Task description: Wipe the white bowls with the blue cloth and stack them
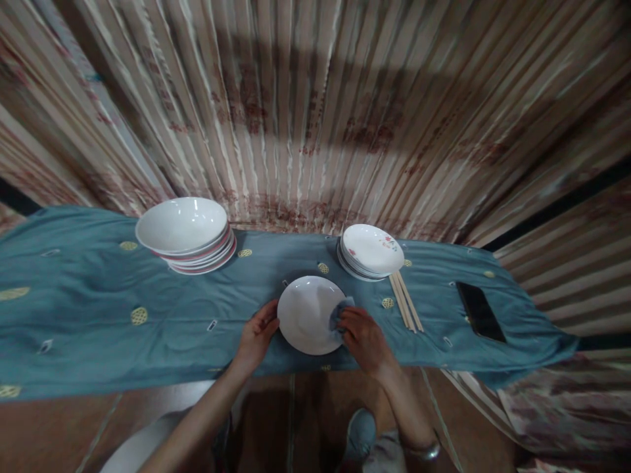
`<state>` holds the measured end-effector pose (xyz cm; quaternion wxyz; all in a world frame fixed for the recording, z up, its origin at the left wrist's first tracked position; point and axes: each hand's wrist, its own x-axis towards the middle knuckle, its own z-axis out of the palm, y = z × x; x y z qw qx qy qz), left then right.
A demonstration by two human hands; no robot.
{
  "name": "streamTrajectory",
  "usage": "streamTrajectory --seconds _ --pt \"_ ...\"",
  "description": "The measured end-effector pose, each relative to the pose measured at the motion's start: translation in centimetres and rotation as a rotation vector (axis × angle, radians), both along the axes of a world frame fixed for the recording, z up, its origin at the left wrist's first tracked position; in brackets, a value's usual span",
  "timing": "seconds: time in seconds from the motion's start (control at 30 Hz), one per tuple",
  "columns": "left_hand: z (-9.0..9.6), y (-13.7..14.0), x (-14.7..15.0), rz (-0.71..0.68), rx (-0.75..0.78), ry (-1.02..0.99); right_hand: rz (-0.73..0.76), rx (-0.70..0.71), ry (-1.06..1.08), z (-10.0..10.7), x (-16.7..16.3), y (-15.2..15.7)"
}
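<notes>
Left hand gripped the plate at its left rim; right hand clutched a cloth against its right. Uneven pressure risked sliding it off the tablecloth's near edge.

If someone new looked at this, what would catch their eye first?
Probably the white plate at front center, with the left hand holding its rim and the right hand pressing a grey-blue cloth to its right side. Next, perhaps, the large white bowl topping the stack at back left on the teal tablecloth.
</notes>
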<state>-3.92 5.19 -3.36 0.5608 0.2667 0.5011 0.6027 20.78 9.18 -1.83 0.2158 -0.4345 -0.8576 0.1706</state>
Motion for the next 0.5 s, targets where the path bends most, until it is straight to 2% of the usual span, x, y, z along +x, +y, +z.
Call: streamTrajectory --seconds 0.13,0.27,0.5 --pt "-0.1 0.1 0.1 0.034 -0.029 0.023 -0.123 0.107 0.038 -1.0 -0.6 1.0" --pt "0.4 0.1 0.2 0.004 -0.021 0.041 -0.149 0.156 0.028 -1.3 -1.7 2.1" --pt "0.9 0.0 0.1 -0.012 -0.021 0.052 -0.22 0.105 -0.013 -1.0 -4.3 4.8"
